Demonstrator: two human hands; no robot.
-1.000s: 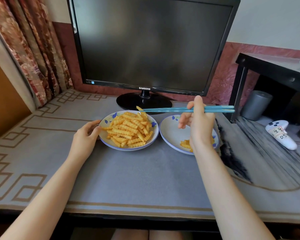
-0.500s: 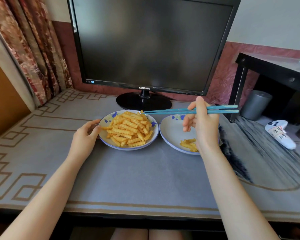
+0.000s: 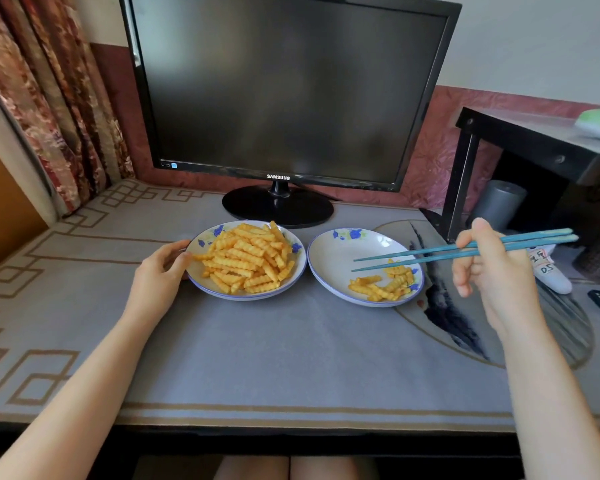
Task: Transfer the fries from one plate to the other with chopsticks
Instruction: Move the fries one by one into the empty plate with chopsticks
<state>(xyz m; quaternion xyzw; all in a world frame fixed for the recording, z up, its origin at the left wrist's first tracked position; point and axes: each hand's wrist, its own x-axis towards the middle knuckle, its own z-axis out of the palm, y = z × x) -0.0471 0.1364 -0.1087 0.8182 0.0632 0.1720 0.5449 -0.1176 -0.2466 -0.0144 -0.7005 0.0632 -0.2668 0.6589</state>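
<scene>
Two white plates with blue flowers sit side by side on the table. The left plate [image 3: 205,287] carries a heap of crinkle-cut fries [image 3: 248,261]. On the right plate [image 3: 329,244] lie several fries [image 3: 383,284] near its front right rim. My left hand [image 3: 158,275] grips the left plate's left rim. My right hand [image 3: 492,268] holds a pair of blue chopsticks [image 3: 430,254], to the right of the right plate. Their tips hover slightly apart over the right plate, with no fry between them.
A black Samsung monitor [image 3: 278,91] stands right behind the plates, its round base [image 3: 278,207] near the left plate. At the right stand a black side table [image 3: 534,140], a grey cylinder [image 3: 497,206] and a white controller [image 3: 548,271]. A curtain [image 3: 49,98] hangs at the left.
My right hand has swung the chopsticks from above the heaped plate rightward to over the right plate. The fry seen at their tips earlier is gone from them. The left hand stays put.
</scene>
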